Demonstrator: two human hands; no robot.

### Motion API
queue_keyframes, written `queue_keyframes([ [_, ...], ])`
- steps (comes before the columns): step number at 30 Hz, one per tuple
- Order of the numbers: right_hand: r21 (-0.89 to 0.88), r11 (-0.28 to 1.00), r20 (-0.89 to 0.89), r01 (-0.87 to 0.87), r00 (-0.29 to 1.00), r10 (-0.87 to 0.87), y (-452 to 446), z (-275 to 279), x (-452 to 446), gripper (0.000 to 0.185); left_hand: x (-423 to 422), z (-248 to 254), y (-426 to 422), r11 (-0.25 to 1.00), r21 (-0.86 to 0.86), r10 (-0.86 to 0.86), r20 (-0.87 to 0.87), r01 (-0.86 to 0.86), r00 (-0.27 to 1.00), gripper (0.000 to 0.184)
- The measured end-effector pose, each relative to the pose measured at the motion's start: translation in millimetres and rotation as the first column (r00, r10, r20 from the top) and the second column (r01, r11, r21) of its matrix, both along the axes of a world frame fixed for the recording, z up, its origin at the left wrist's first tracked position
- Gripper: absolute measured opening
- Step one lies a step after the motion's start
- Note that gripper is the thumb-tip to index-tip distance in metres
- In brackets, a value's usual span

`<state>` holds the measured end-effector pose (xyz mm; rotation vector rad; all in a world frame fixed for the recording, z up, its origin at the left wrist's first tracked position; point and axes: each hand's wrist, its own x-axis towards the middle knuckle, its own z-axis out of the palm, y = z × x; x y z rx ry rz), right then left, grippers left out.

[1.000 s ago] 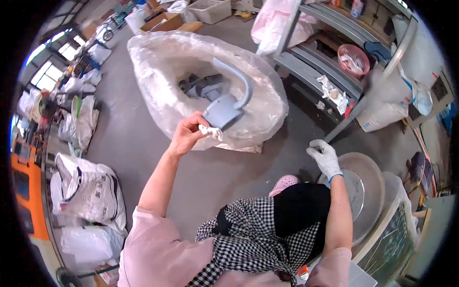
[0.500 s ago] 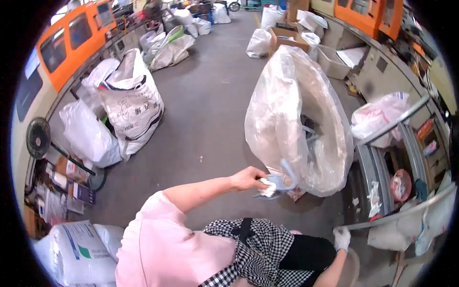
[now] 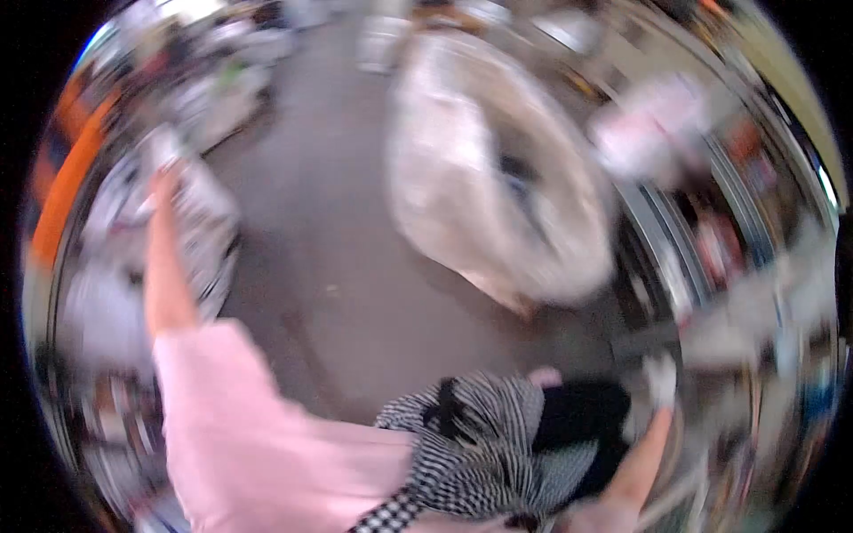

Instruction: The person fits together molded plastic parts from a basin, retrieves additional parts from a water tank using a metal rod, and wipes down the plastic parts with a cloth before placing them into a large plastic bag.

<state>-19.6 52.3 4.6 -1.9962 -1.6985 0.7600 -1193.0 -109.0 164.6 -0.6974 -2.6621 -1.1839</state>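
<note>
My left hand [image 3: 165, 182] is stretched far out to the left, in front of a white printed sack [image 3: 203, 209]. Motion smears its fingers; a whitish patch beside them could be a cloth or part of the sack. On the right, my right hand [image 3: 660, 380] wears a white glove and is near the dark end of a rail [image 3: 644, 342]. Blur hides whether its fingers grip anything. Between the hands stands a large clear plastic bag [image 3: 444, 169], its mouth gaping, with dark and bluish pieces [image 3: 517, 182] inside.
A pinkish-white bag [image 3: 653, 129] lies beyond metal rails [image 3: 662, 231] at the right. More white sacks [image 3: 107, 311] line the left side, beside an orange machine [image 3: 67, 195]. Grey floor [image 3: 311, 204] runs between the rows.
My left hand has swung from beside the clear bag to the far left. The grey hooked plastic part it held with white cloth no longer shows there. The whole view has shifted and blurred.
</note>
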Motion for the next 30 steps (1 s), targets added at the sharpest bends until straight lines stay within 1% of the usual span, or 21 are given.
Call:
queue_keyframes([
  [1,0.137,0.986,0.023,0.1,0.994,-0.104,-9,1,15,0.056,36,-25,19,0.809,0.533,-0.428,0.248,0.247,0.869,0.041],
  [2,0.135,0.988,-0.06,0.077,0.996,-0.069,-21,6,40,0.06,116,-39,37,0.66,0.651,-0.674,0.292,0.376,0.678,0.041],
  [3,0.235,0.961,-0.009,0.144,0.989,-0.146,-43,6,61,0.054,218,-50,67,0.706,0.558,-0.649,0.262,0.436,0.715,0.037],
  [4,0.128,0.975,-0.126,0.181,0.978,-0.166,-57,27,69,0.048,221,-91,98,0.76,0.466,-0.642,0.438,0.453,0.629,0.027],
  [5,0.199,0.945,-0.085,0.259,0.965,-0.247,-73,29,83,0.041,293,-110,112,0.799,0.306,-0.596,0.52,0.518,0.612,0.023],
  [6,0.221,0.913,-0.165,0.343,0.936,-0.312,-92,16,110,0.037,340,-142,134,0.749,0.384,-0.637,0.642,0.54,0.426,0.024],
  [7,0.23,0.872,-0.207,0.432,0.897,-0.389,-108,5,124,0.037,393,-165,148,0.751,0.493,-0.63,0.734,0.44,0.254,0.027],
  [9,0.243,0.8,-0.254,0.549,0.832,-0.494,-150,-19,147,0.037,514,-174,165,0.71,0.58,-0.619,0.785,0.399,-0.04,0.029],
  [11,0.078,0.749,-0.108,0.658,0.752,-0.65,-188,-56,160,0.04,601,-179,200,0.673,0.578,-0.632,0.774,0.461,-0.048,0.03],
  [13,0.03,0.701,0.02,0.712,0.701,-0.713,-221,-93,159,0.034,683,-169,223,0.649,0.568,-0.642,0.766,0.506,-0.035,0.031],
  [14,-0.01,0.689,0.056,0.724,0.689,-0.723,-232,-107,146,0.035,721,-149,229,0.524,0.557,-0.707,0.706,0.644,-0.035,0.03],
  [15,-0.093,0.697,0.128,0.711,0.703,-0.699,-235,-124,140,0.04,755,-131,235,0.382,0.529,-0.774,0.632,0.758,-0.05,0.029],
  [16,-0.179,0.699,0.2,0.692,0.722,-0.663,-237,-145,136,0.045,782,-123,239,0.379,0.516,-0.773,0.633,0.768,-0.045,0.029],
  [18,-0.101,0.857,0.218,0.506,0.852,-0.477,-236,-189,115,0.052,816,-110,244,0.23,0.568,-0.783,0.59,0.79,-0.196,0.025],
  [20,-0.193,0.872,0.148,0.45,0.892,-0.427,-205,-203,92,0.052,846,-108,248,0.174,0.556,-0.761,0.599,0.813,-0.247,0.023],
  [21,-0.11,0.923,0.151,0.37,0.924,-0.352,-190,-210,84,0.044,857,-108,250,0.117,0.559,-0.735,0.605,0.821,-0.307,0.022],
  [23,-0.039,0.959,0.151,0.28,0.951,-0.272,-161,-221,76,0.037,877,-109,250,0.13,0.53,-0.732,0.621,0.838,-0.28,0.021],
  [25,0.029,0.998,0.327,0.049,0.943,-0.055,-138,-230,71,0.033,888,-115,254,0.145,0.501,-0.731,0.635,0.853,-0.25,0.02],
  [26,0.021,0.999,0.313,0.042,0.949,-0.047,-132,-237,71,0.033,891,-117,256,0.183,0.468,-0.733,0.651,0.865,-0.197,0.02],
  [28,0.077,0.979,0.518,-0.188,0.846,0.122,-118,-245,70,0.026,896,-123,260,0.23,0.423,-0.733,0.667,0.876,-0.13,0.019],
  [30,0.007,0.972,0.506,-0.236,0.839,0.2,-115,-244,82,0.022,903,-130,266,0.206,0.426,-0.738,0.659,0.881,-0.146,0.021],
])
